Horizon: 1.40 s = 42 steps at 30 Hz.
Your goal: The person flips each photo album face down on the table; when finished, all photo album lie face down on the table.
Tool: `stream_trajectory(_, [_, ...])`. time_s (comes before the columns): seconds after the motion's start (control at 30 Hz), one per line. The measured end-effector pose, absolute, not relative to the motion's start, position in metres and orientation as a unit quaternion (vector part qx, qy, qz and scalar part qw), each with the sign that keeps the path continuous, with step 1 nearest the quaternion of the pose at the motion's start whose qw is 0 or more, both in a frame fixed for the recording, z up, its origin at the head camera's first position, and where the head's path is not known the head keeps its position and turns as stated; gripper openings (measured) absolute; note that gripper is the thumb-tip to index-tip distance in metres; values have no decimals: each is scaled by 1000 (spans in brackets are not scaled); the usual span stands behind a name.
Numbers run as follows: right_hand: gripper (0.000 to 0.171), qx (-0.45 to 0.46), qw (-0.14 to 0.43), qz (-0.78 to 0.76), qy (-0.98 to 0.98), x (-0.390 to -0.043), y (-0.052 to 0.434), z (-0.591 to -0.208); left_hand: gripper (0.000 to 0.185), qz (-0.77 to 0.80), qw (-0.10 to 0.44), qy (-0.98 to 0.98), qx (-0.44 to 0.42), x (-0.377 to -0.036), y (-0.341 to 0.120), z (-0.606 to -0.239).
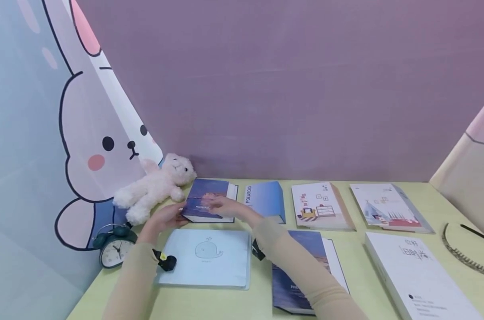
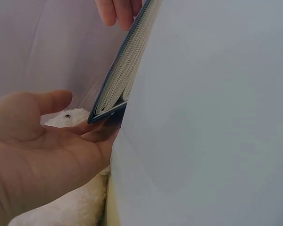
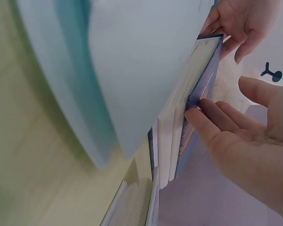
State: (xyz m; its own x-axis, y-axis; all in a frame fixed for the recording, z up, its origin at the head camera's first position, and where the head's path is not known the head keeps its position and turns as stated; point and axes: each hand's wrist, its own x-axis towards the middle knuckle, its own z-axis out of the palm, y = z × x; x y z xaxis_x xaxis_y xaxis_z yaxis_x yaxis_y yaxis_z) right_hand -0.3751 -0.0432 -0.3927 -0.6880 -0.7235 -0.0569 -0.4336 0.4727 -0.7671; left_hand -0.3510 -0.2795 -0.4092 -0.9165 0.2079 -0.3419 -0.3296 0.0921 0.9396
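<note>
A dark blue photo album (image 1: 210, 186) lies at the back left of the table, its white page edges facing outward. My left hand (image 1: 166, 219) is at its left edge. In the left wrist view, the fingers of the left hand (image 2: 47, 150) reach against and partly under the album's corner (image 2: 125, 63), with the thumb raised off the cover. The right hand (image 1: 228, 208) extends over the cover. In the right wrist view, its fingertips (image 3: 192, 115) touch the album's cover while the thumb stands apart. A light blue whale-print folder (image 1: 186, 262) lies just in front.
A plush toy (image 1: 156, 191) leans at the left, behind a green alarm clock (image 1: 116, 252). To the right stand a blue Polaroid album (image 1: 263, 195) and two illustrated books (image 1: 318, 204). A second photo album (image 1: 282, 284) lies under the right forearm, near a white box (image 1: 414, 271) and headband (image 1: 462, 260).
</note>
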Motion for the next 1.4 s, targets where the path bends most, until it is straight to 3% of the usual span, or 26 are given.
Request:
stream_trajectory(0.5, [49,-310,168,-413,840,-367,-45,-388,54,687,202,698,6,-346,-278,-399])
stream_trajectory(0.9, [55,-337,131,-488,794,-364,-49,-381,54,722,166,671,41,-345,-273,-383])
stream_trajectory(1.1, [56,-301,108,-473,821,-360,-54,-378,50,706,148,689,66,-347,-270,-377])
stream_trajectory(1.4, [63,-230,85,-512,823,-355,-60,-375,61,684,135,712,82,-351,-263,-373])
